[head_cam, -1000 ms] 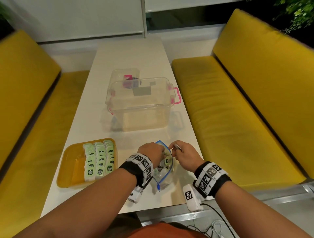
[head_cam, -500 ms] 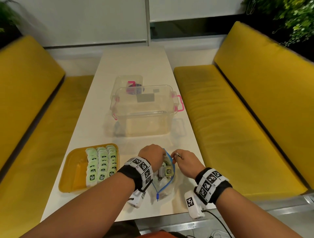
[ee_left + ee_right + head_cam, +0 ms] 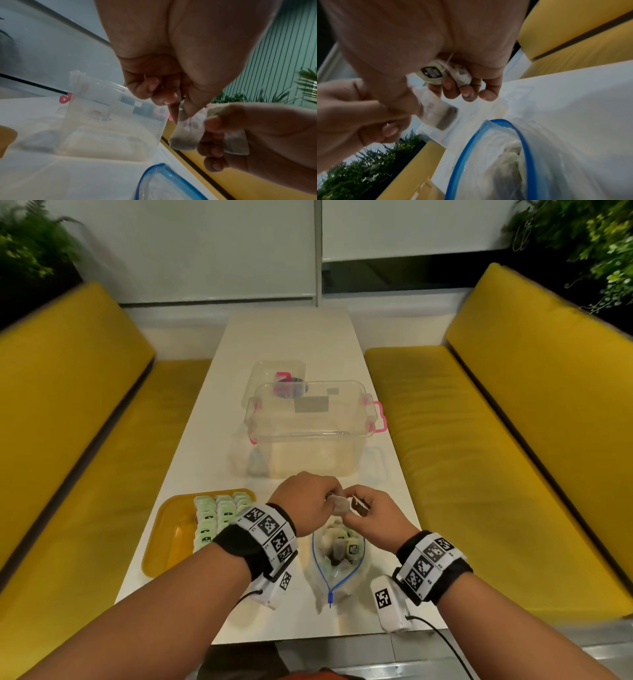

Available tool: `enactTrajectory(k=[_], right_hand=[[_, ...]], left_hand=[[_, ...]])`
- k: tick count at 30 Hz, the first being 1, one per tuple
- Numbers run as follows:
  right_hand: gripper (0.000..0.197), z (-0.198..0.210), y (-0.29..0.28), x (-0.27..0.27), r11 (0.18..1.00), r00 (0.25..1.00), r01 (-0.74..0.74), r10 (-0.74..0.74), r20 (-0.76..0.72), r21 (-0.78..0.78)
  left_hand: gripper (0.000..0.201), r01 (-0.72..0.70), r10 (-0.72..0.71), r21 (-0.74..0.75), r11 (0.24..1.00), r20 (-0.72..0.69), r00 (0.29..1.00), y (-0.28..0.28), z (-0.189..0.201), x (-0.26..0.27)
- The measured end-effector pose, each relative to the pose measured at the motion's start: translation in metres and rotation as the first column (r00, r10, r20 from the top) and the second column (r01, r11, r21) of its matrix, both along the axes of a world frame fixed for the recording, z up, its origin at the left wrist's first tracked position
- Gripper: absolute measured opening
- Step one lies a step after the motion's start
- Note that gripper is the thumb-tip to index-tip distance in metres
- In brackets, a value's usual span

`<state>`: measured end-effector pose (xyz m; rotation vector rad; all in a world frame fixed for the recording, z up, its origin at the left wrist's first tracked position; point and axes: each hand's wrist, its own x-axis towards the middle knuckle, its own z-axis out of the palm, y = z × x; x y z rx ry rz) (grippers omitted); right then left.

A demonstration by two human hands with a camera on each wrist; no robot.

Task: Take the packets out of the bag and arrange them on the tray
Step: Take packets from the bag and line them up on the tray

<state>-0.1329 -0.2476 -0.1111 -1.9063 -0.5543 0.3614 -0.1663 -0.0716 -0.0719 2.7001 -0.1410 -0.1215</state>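
Note:
A clear zip bag [image 3: 337, 568] with a blue rim [image 3: 489, 129] lies open near the table's front edge, with several tea packets [image 3: 349, 546] inside. Just above it, my left hand [image 3: 329, 498] pinches a pale packet [image 3: 187, 129] by its top. My right hand [image 3: 353, 508] touches that packet with its thumb. Its curled fingers grip another packet [image 3: 462, 75] with a labelled tag [image 3: 432, 73]. On the left stands the yellow tray [image 3: 164, 546], holding rows of green-tagged packets [image 3: 219, 515].
A clear storage box [image 3: 308, 433] with pink latches stands behind the hands, and a smaller clear container [image 3: 277, 374] is beyond it. Yellow benches [image 3: 479, 457] run along both sides of the white table [image 3: 284, 344]. The left half of the tray is bare.
Both hands have come up out of the bag's mouth and now hold packets between them above it. The bag lies released on the table.

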Motion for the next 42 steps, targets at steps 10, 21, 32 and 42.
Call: enactTrajectory(k=[10,21,32,42], right_hand=[[0.026,0.014,0.022,0.004,0.995,0.997,-0.014,0.022,0.076,-0.101],[0.014,0.018,0.058,0.008,0.983,0.989,-0.103,0.118,0.092,-0.152],[0.019,0.029,0.111,0.004,0.992,0.967,-0.089,0.108,0.230,-0.091],[0.011,0.026,0.150,0.005,0.974,0.960,-0.197,0.214,0.181,-0.108]], left_hand=[[0.013,-0.045,0.046,-0.015,0.999,0.077,0.996,0.020,0.034,-0.013],[0.034,0.044,-0.045,0.221,0.974,-0.002,0.999,0.062,0.065,-0.024],[0.021,-0.067,0.042,0.259,0.964,0.101,0.994,0.092,0.076,-0.030],[0.012,-0.140,0.133,0.149,0.979,0.053,0.990,0.142,0.075,-0.038]])
